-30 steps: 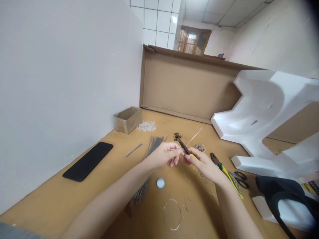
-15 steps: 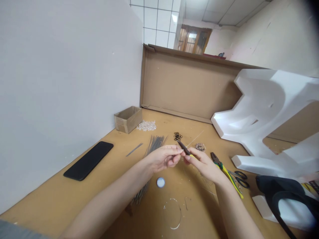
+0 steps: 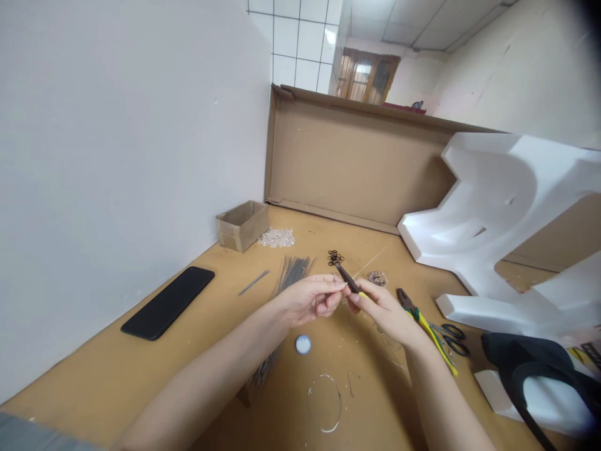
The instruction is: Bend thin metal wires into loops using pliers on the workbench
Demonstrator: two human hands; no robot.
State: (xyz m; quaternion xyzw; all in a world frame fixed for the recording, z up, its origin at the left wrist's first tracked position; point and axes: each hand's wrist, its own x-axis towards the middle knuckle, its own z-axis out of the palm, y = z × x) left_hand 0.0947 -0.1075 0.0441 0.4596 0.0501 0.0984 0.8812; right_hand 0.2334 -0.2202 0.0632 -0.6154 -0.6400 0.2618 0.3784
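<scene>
R hand (image 3: pixel 382 310) had the small pliers (image 3: pixel 346 277) pinched tight, nose up, right next to the black rings (image 3: pixel 335 257)! L hand (image 3: pixel 310 299) came in just beside, fingertips at the pliers, hold unclear. Thin wire (image 3: pixel 370 264) ran out past the fingers, over the wooden bench (image 3: pixel 141 376).

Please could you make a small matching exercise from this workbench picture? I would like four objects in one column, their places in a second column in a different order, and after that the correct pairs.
Objects:
1. Small cardboard box
2. Yellow-handled pliers
3. Flat black slab
4. White round cap

Places:
A. Beside the black-handled scissors
B. Just below the left hand and right hand
C. Lying on the table along the white wall
D. Beside a small heap of clear beads

Pairs: 1-D, 2-A, 3-C, 4-B
</scene>
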